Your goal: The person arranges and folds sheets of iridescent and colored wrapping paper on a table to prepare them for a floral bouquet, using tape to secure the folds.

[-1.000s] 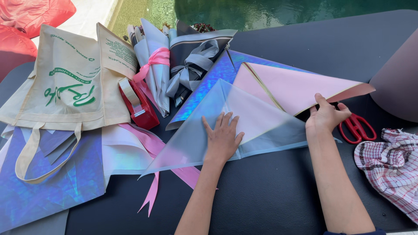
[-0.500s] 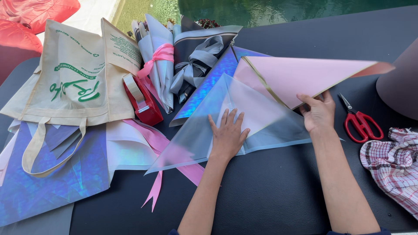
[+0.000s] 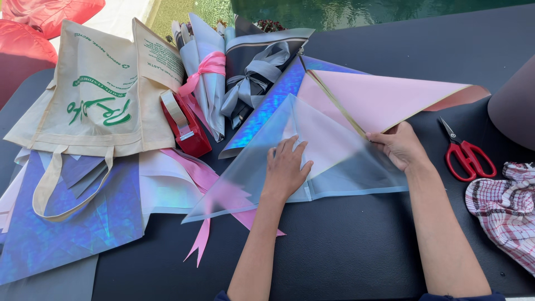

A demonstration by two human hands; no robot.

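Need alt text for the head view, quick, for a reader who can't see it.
The left hand presses flat on a translucent wrapping sheet while the right hand pinches a folded pink sheet on a dark table; red scissors lie right.

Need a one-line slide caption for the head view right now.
Left hand flat on translucent wrapping sheet; right hand grips folded pink paper; red scissors alongside.
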